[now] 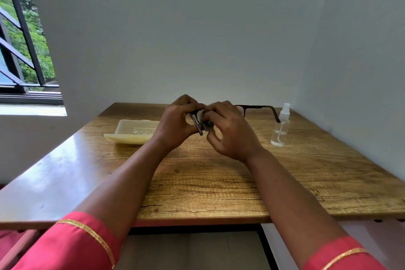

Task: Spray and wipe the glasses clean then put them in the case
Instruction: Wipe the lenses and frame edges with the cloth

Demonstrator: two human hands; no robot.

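Here we read the risks from left to right. The case (131,132) lies open on the counter (219,182), well left of the work. Our left hand (175,123) grips the glasses (258,108) by the frame, raised above the counter; squeezing too hard could bend it. Our right hand (228,131) pinches a small grey cloth (206,124) against a lens; grit could scratch. One arm of the glasses juts toward the spray bottle (281,126) and could tip it over.
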